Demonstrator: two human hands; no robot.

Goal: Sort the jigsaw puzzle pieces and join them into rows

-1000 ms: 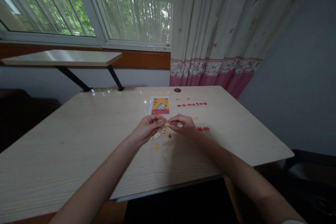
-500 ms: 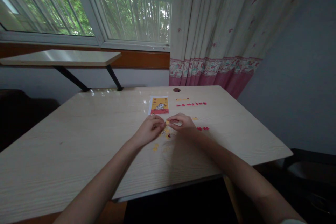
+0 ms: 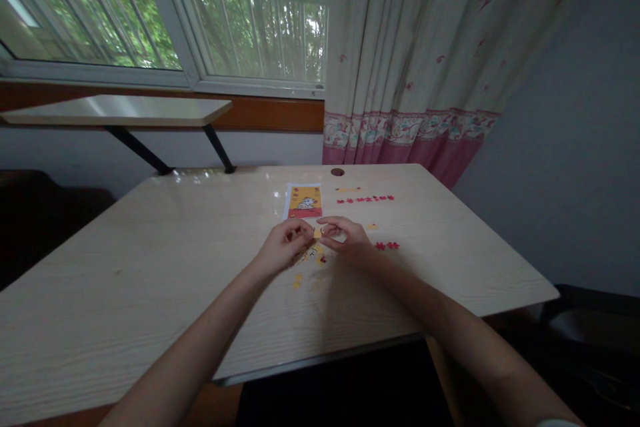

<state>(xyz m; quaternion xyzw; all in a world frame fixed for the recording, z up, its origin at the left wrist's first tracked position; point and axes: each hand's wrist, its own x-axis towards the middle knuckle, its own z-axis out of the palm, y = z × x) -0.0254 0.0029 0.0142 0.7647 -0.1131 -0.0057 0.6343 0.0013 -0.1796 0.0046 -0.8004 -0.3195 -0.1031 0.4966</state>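
Between my two hands a yellow jigsaw puzzle piece (image 3: 317, 232) is held up just over the table, pinched from both sides. My left hand (image 3: 287, 243) has thumb and forefinger closed on its left edge. On the other edge, the fingertips of my right hand (image 3: 347, 235) are pinched. Loose yellow and white puzzle pieces (image 3: 313, 253) lie just below the hands, partly hidden by the left one. Nearer me is a small yellow piece pair (image 3: 297, 280). Beyond the hands lies a picture card (image 3: 305, 201) with a white dog on yellow and red.
Red puzzle pieces (image 3: 365, 199) form a row at the back right, with a yellow strip (image 3: 348, 189) behind them. More red pieces (image 3: 387, 246) lie right of my right hand. A raised shelf (image 3: 120, 110) stands at the table's (image 3: 175, 247) back left.
My hands have drawn very slightly apart around the yellow piece, so more of it shows. The other pieces and the card stay in place.
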